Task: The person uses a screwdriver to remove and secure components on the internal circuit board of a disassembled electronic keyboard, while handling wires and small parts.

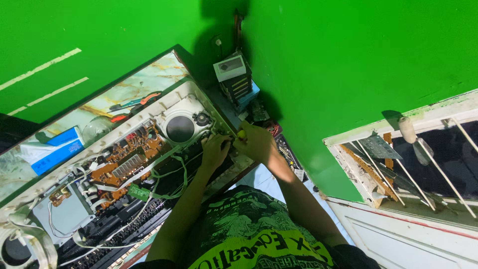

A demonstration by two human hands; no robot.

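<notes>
An opened electronic keyboard (149, 112) lies back-up across a table, its cream shell showing brown circuit boards (127, 154), white and green wires and a round black speaker (179, 128). My left hand (215, 149) rests on the keyboard's right end, fingers curled against the casing edge. My right hand (255, 142) is closed around a screwdriver with a yellow handle (241, 133), its tip at the same end of the casing, just right of the speaker. The two hands almost touch.
A marble-patterned table (149, 74) carries pliers with orange handles (134, 103), a blue and white box (52, 149) and a clear dish. Stacked small boxes (234, 77) stand in the green wall corner. A barred window (423, 164) with loose boards is on the right.
</notes>
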